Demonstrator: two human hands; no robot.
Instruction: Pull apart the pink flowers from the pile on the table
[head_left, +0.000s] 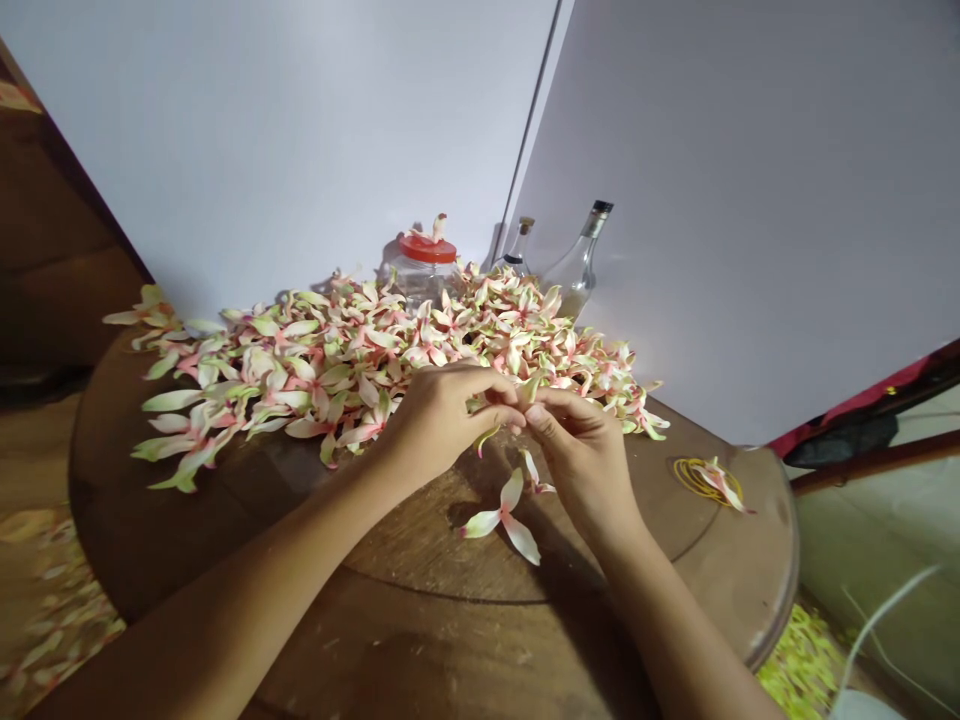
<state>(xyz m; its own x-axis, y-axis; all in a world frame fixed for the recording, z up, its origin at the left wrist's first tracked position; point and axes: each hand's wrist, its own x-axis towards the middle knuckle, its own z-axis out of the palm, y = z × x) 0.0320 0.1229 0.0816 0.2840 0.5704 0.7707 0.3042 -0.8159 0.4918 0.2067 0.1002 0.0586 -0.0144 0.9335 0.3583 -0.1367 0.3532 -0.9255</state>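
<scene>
My left hand and my right hand meet over the middle of a round wooden table, fingertips pinched together. Between them is a small pale green-and-pink flower, mostly hidden by the fingers; a curved greenish petal hangs below the left fingers. Just under the hands lies a three-petalled white and pink flower on the wood. Beside it, close to my right palm, is a smaller pale flower piece. A wide heap of similar flowers spreads behind both hands.
A clear jar with a red lid stands in the heap, flower pieces on top. Two glass bottles lean near the wall. Yellow rubber bands lie at the right of the table. Yellow-green petals cover the floor at lower right.
</scene>
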